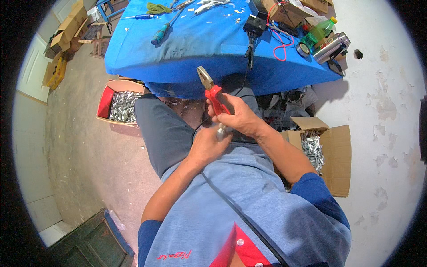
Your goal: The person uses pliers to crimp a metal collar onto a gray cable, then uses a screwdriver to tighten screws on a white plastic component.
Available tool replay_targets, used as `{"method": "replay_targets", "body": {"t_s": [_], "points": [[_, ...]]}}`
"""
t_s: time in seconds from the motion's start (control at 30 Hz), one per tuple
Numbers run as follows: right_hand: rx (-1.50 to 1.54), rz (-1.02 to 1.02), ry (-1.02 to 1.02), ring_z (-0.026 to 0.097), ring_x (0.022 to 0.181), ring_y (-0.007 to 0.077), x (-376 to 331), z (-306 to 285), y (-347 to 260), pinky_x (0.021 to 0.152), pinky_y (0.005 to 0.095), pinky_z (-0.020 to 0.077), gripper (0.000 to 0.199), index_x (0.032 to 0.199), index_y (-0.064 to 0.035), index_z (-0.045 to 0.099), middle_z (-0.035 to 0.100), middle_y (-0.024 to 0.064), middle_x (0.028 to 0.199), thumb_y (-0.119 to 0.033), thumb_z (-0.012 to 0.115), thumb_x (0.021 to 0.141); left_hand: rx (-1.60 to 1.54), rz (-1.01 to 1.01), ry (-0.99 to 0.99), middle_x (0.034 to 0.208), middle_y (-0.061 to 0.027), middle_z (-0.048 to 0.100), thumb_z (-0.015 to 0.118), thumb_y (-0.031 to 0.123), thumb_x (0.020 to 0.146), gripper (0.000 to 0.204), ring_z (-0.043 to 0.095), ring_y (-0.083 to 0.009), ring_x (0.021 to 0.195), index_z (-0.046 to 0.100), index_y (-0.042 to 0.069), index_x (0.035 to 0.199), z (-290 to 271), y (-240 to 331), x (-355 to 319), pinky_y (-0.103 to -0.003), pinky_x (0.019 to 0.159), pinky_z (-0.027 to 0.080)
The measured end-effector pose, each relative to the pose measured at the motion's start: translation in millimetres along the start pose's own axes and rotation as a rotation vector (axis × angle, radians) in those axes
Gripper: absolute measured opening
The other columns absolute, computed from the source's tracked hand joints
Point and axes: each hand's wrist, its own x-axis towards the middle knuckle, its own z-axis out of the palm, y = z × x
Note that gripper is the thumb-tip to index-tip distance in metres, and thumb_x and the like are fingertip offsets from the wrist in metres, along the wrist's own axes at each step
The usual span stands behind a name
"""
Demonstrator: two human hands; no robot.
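Note:
My right hand point(241, 116) is wrapped round the red handles of a pair of combination pliers point(218, 101), whose metal jaws point up and away toward the table. Just below it, over my lap, my left hand point(208, 146) is closed on a small silvery metal part point(221, 131). The part's upper end shows between the two hands; its lower end is hidden by my left fingers. The plier jaws stand apart from this part and hold nothing I can see.
A blue-covered table point(191, 62) stands ahead, bearing a screwdriver point(161, 34), a green bottle point(321, 32), a steel thermos point(331, 48) and a black cable bundle point(254, 27). Boxes of silvery metal parts sit at left point(106, 101) and right point(336, 155). A peeling wall point(382, 133) bounds the right.

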Motion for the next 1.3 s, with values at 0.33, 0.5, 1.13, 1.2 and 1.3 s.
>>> {"method": "replay_targets", "body": {"t_s": [0.33,0.5,1.13,1.2,1.3], "points": [[-0.548,0.083,-0.102,0.061,0.087,0.0198,-57,-27,-18,0.081,0.0329,0.0478,0.036,0.114,-0.0017,0.056,0.063,0.0121,0.095,-0.01,0.057,0.079,-0.007,-0.216,0.131,0.075,-0.0241,0.063,0.059,0.027,0.09,0.028,0.064,-0.0418,0.073,0.064,0.0,0.088,-4,-8,-1,-0.046,0.065,0.048],[-0.866,0.299,-0.196,0.058,0.102,0.0445,-78,-21,-37,0.083,0.0461,0.0472,0.062,0.136,-0.005,0.041,0.062,0.025,0.112,-0.011,0.055,0.076,0.042,-0.242,0.082,0.082,-0.0262,0.064,0.058,0.025,0.089,0.027,0.062,-0.0453,0.082,0.063,-0.001,0.089,-1,-8,0,-0.05,0.07,0.047],[-1.445,-0.034,-0.014,0.053,0.108,0.0336,-94,-17,-7,0.085,0.0419,0.0502,0.078,0.138,0.0042,0.036,0.051,0.0186,0.121,-0.011,0.072,0.07,0.087,-0.229,0.054,0.087,-0.0269,0.064,0.056,0.021,0.085,0.024,0.062,-0.0453,0.086,0.065,0.0,0.093,1,-8,1,-0.051,0.076,0.048],[-1.506,-0.028,-0.013,0.053,0.107,0.0323,-93,-17,-7,0.085,0.0405,0.0504,0.079,0.137,0.0049,0.036,0.051,0.0182,0.12,-0.011,0.073,0.069,0.098,-0.216,0.061,0.087,-0.0266,0.065,0.056,0.019,0.084,0.023,0.062,-0.0453,0.086,0.065,0.0,0.093,1,-8,0,-0.051,0.076,0.048],[-1.551,-0.242,0.049,0.056,0.091,0.0321,-91,-15,-6,0.071,0.039,0.0534,0.062,0.124,0.0071,0.046,0.054,0.0176,0.102,-0.008,0.067,0.068,0.106,-0.222,0.073,0.086,-0.0265,0.065,0.056,0.018,0.081,0.023,0.062,-0.0455,0.086,0.065,0.001,0.093,2,-10,0,-0.052,0.077,0.048]]}}
